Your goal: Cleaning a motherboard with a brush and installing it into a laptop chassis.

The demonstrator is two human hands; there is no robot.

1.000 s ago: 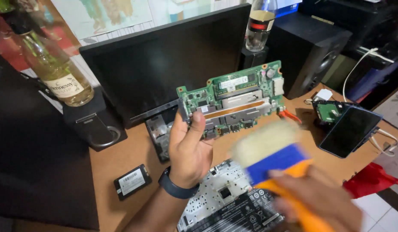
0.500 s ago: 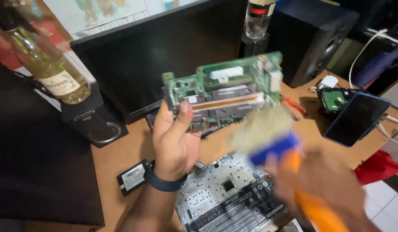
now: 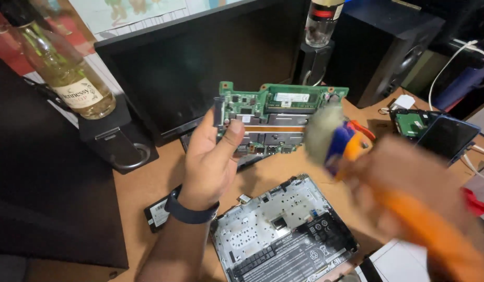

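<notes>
Green circuit board [image 3: 281,117], copper strip across, upright in left hand [image 3: 213,159]

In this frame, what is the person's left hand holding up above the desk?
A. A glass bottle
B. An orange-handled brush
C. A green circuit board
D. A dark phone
C: the left hand grips the green circuit board by its left edge, raised in front of the dark monitor, while the blurred right hand holds the orange-handled brush at the board's right end.
</notes>
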